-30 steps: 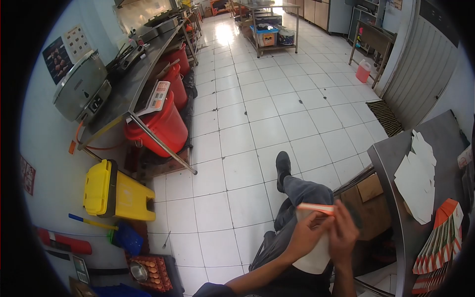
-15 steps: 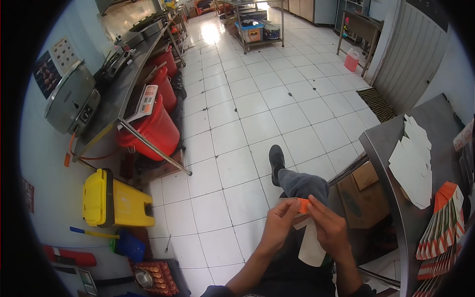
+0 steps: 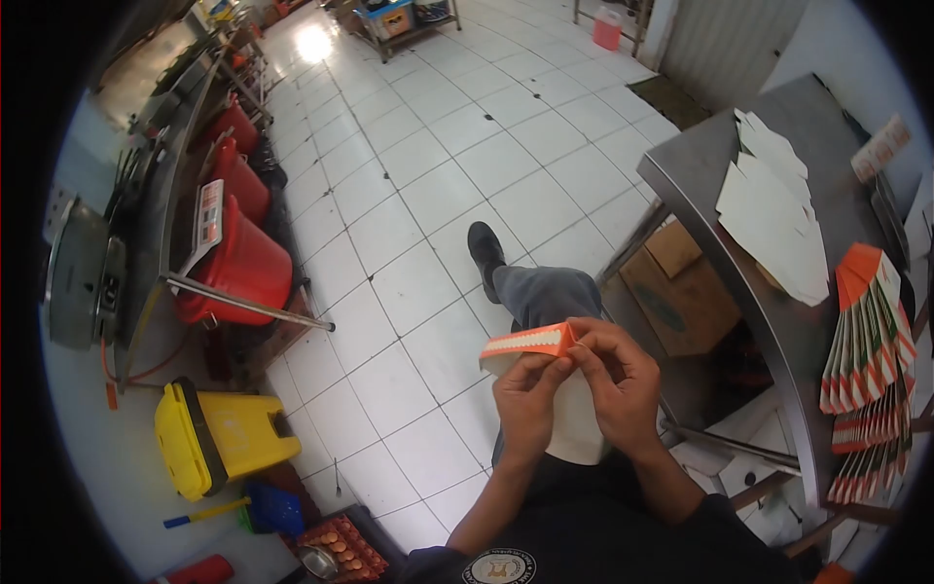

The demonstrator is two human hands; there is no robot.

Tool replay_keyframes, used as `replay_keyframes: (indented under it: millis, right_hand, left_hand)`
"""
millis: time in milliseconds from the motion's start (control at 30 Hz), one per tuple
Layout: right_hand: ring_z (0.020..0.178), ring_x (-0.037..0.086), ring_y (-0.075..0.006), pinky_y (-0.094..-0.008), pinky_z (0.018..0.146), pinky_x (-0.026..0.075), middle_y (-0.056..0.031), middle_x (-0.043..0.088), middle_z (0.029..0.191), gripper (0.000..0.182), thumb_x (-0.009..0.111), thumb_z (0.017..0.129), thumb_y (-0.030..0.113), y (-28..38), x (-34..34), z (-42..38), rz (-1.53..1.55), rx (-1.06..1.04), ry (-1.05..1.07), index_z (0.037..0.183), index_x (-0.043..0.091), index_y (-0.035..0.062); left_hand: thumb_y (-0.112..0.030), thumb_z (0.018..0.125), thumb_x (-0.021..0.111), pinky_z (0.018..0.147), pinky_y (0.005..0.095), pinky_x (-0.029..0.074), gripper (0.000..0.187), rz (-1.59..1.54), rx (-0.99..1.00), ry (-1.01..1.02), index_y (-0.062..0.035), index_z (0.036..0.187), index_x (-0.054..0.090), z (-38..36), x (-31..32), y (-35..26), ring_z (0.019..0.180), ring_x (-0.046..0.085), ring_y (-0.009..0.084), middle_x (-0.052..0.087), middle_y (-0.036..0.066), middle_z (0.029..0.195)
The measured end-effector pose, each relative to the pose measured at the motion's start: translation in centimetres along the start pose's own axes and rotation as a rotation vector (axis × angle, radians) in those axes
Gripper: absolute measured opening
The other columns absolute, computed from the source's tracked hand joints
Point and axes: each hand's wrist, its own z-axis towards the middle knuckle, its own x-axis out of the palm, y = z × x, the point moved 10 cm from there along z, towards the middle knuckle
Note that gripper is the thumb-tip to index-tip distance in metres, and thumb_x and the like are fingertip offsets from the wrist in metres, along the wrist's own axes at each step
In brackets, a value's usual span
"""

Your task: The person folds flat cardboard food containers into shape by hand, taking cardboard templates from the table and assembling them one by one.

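An orange-and-white cardboard carton with a scalloped edge is held over my lap. My left hand pinches it from below, fingers bent against its underside. At the carton's orange right corner, my right hand is closed on the card, its thumb close to the left thumb. A pale card panel hangs down between my wrists. To my right, nested orange, white and green cartons stand in rows by the table edge, and flat white card blanks lie on the steel table.
Red bins stand under the steel counter at the left. A yellow pedal bin, a blue dustpan and a tray of eggs are at the lower left. Brown cardboard sits under the right table.
The view has tilted down and swung right. The carton has been turned, so its long scalloped orange side now shows, pointing left. Both hands have shifted their grip on it.
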Motion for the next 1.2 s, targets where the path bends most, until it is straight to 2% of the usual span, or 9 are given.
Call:
replay_keyframes:
  millis: [133,400,633,667,867,967,1000,1100,1200]
  right_hand:
    - [0.112,0.069,-0.0215,-0.0325,0.096,0.058,-0.0153,0.069,0.125,0.008,0.068,0.099,0.002,0.4,0.1,-0.3,-0.002,-0.019,-0.005,0.105,0.069,-0.0028]
    - [0.107,0.071,-0.0200,-0.0333,0.096,0.055,-0.0165,0.072,0.123,0.009,0.071,0.097,0.003,0.3,1.3,0.6,-0.162,-0.071,0.088,0.103,0.073,-0.0037]
    - [0.118,0.070,-0.0263,-0.0336,0.095,0.058,-0.0181,0.071,0.129,0.017,0.069,0.096,0.001,-0.3,0.3,-0.6,-0.182,-0.069,0.078,0.111,0.075,-0.0041]
    - [0.119,0.070,-0.0272,-0.0341,0.095,0.057,-0.0186,0.071,0.130,0.018,0.069,0.096,0.001,-0.8,0.4,-1.0,-0.159,-0.070,0.062,0.112,0.075,-0.0042]
    - [0.117,0.071,-0.0306,-0.0374,0.098,0.057,-0.0201,0.071,0.129,0.022,0.068,0.096,-0.001,0.7,0.7,-0.8,-0.304,-0.157,0.062,0.116,0.073,-0.0049]
    - [0.117,0.072,-0.0313,-0.0375,0.098,0.057,-0.0202,0.072,0.126,0.024,0.067,0.095,-0.002,0.1,0.0,-1.1,-0.301,-0.187,-0.004,0.119,0.070,-0.0049]
    - [0.117,0.072,-0.0314,-0.0375,0.098,0.057,-0.0202,0.072,0.125,0.024,0.067,0.095,-0.003,-0.1,-0.2,-1.1,-0.288,-0.200,-0.034,0.119,0.069,-0.0049]
    - [0.116,0.072,-0.0314,-0.0379,0.096,0.058,-0.0203,0.073,0.122,0.022,0.067,0.095,-0.003,1.0,0.1,-1.1,-0.400,-0.338,-0.075,0.117,0.068,-0.0042]
    - [0.112,0.073,-0.0308,-0.0380,0.094,0.059,-0.0213,0.073,0.123,0.020,0.067,0.095,-0.004,0.9,0.5,-0.3,-0.379,-0.257,-0.038,0.115,0.068,-0.0041]
  left_hand:
    - [-0.002,0.096,0.074,0.089,0.0300,0.058,0.014,-0.062,-0.037,0.105,0.0028,0.108,0.074,0.5,-0.1,-0.4,0.095,0.073,0.0175,0.076,0.011,0.106]
    - [0.000,0.094,0.075,0.091,0.0297,0.057,0.018,0.102,0.022,0.042,0.0018,0.112,0.073,0.7,-0.8,-1.6,0.100,0.071,0.0164,0.075,0.009,0.107]
    - [0.004,0.094,0.072,0.088,0.0294,0.056,0.018,0.130,0.013,0.072,-0.0002,0.112,0.071,0.8,-0.7,-0.3,0.097,0.071,0.0151,0.075,0.007,0.107]
    - [0.005,0.094,0.073,0.092,0.0303,0.057,0.018,0.111,0.000,0.065,0.0001,0.111,0.070,0.9,-0.9,0.1,0.104,0.070,0.0152,0.074,0.008,0.109]
    - [0.004,0.094,0.073,0.094,0.0314,0.057,0.022,0.165,-0.025,0.002,0.0008,0.115,0.067,0.8,-1.1,-0.8,0.108,0.069,0.0182,0.070,0.008,0.115]
    - [0.002,0.096,0.072,0.097,0.0328,0.057,0.022,0.113,0.216,0.063,0.0021,0.117,0.065,0.7,1.1,-2.1,0.113,0.068,0.0206,0.063,0.009,0.124]
    - [0.000,0.098,0.070,0.100,0.0333,0.056,0.022,0.244,0.287,0.094,0.0028,0.120,0.065,0.6,1.5,-2.5,0.117,0.067,0.0219,0.057,0.010,0.129]
    - [0.001,0.101,0.065,0.100,0.0327,0.054,0.022,0.406,0.303,0.084,0.0011,0.123,0.064,-0.2,2.6,-2.6,0.117,0.066,0.0210,0.060,0.010,0.125]
    - [0.005,0.101,0.059,0.101,0.0328,0.053,0.023,0.392,0.270,0.129,0.0010,0.124,0.066,-0.4,2.8,-2.3,0.116,0.067,0.0219,0.060,0.012,0.125]
